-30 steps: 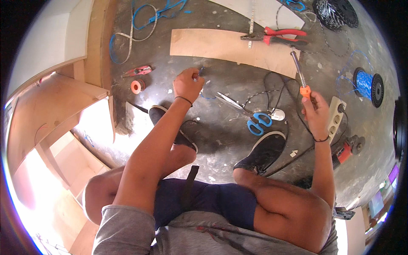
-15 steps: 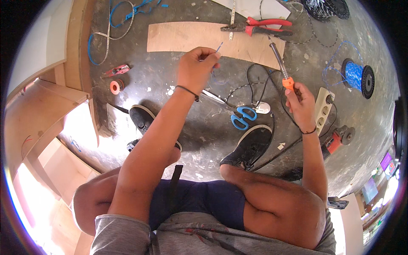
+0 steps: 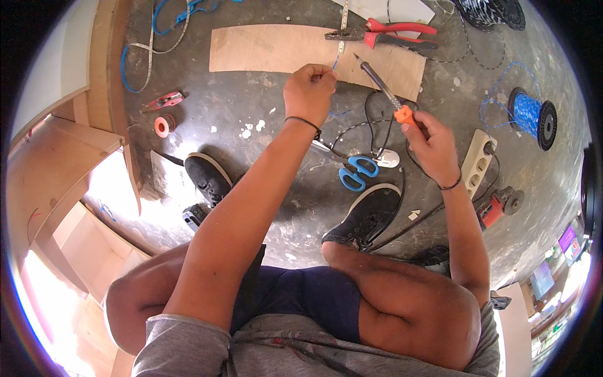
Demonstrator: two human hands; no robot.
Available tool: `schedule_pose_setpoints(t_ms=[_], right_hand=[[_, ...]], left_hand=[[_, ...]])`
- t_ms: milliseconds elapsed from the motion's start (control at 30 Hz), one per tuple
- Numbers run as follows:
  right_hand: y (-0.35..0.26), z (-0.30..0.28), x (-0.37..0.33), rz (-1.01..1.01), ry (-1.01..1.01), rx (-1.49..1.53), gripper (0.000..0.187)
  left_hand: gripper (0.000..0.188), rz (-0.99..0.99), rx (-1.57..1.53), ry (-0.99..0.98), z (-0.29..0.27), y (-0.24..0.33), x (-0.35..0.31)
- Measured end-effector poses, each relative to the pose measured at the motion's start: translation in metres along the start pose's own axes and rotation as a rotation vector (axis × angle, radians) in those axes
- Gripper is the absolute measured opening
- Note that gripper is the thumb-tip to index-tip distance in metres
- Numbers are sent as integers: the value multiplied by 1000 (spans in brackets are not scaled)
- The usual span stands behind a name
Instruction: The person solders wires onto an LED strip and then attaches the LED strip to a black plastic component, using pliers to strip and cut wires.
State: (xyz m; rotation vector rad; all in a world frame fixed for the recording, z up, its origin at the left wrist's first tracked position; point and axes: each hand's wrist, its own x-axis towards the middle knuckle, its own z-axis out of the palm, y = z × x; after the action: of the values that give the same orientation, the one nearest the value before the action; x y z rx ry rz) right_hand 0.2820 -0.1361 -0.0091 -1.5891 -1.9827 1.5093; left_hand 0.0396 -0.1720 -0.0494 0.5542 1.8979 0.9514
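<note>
Between the fingers of my left hand (image 3: 309, 91) is a thin blue wire (image 3: 336, 62), its tip close to the end of an LED strip (image 3: 343, 39). That strip lies over a thin wooden board (image 3: 270, 50), with the jaws of red-handled pliers (image 3: 396, 36) resting across it. My right hand (image 3: 433, 144) is closed around the orange handle of a soldering iron (image 3: 384, 85). The iron's tip points up and left above the board, a short way right of the wire and apart from it.
Blue-handled scissors (image 3: 358, 173) lie between my feet. A solder spool (image 3: 164, 125) and a small red tool (image 3: 164, 101) are on the left. Rightward are a power strip (image 3: 478, 164), an angle grinder (image 3: 499, 207) and a blue wire spool (image 3: 531, 116). Wooden furniture (image 3: 69, 144) stands at the left.
My left hand has moved right, bringing the wire to the LED strip's end. My right hand has swung the soldering iron leftward, its tip now nearer the wire.
</note>
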Motion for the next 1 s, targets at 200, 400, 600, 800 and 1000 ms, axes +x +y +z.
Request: schedule_pose_setpoints(t_ms=[200,400,600,800,1000], right_hand=[[1,18,4,-17,-34,5,22],[1,26,6,44,-47,22,22],[3,27,9,34,-49,25,22],[2,28,9,22,-50,21,22],[4,29,9,23,-43,13,22]], left_hand=[[20,24,78,55,3,1,2],[20,78,139,91,4,0,2],[20,95,146,116,7,-3,3],[15,86,126,152,9,-4,4],[16,83,129,153,10,-3,3]])
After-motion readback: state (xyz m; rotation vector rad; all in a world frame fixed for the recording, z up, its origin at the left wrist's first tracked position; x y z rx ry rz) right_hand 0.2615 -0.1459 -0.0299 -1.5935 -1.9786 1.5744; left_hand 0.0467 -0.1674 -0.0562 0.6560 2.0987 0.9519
